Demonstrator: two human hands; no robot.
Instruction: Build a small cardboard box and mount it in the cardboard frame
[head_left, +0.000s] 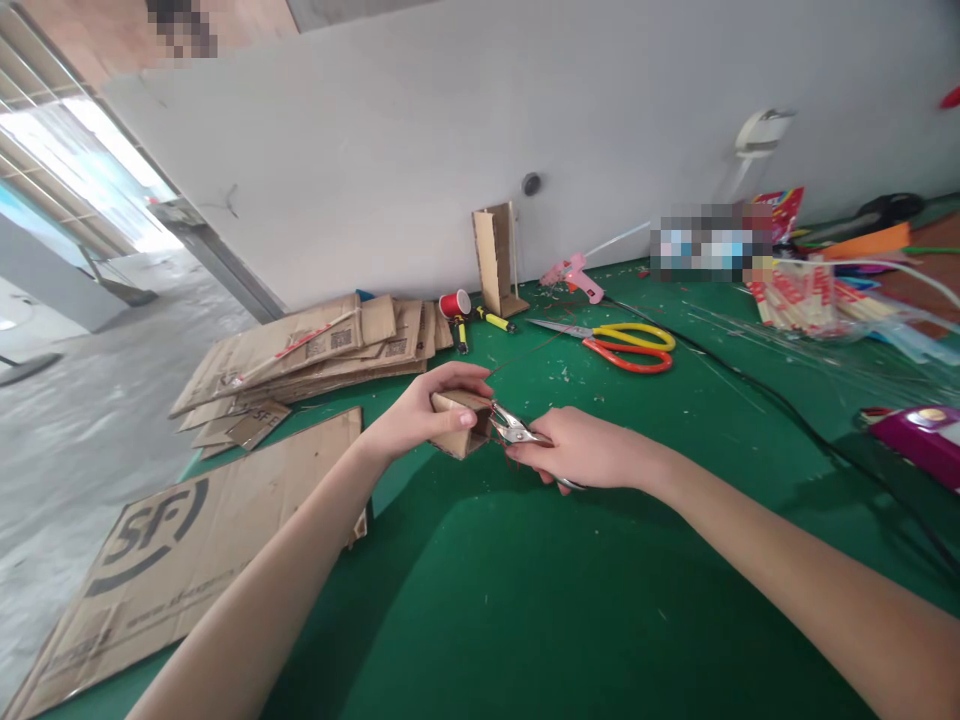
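Over the green table (525, 610), left fingers (466, 419) clamp folded cardboard (454, 442) and right fingers (534, 457) clasp metal pliers (514, 431).

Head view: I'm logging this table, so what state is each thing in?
Left hand: closed on the cardboard tube
Cardboard tube: held, open end facing the pliers
Right hand: gripping the pliers
Pliers: jaws look parted, at the tube's open end
Scissors: lying down, blades look together
Folded cardboard: standing upright by the wall
Cardboard pieces: stacked flat
Glue gun: cannot tell whether on
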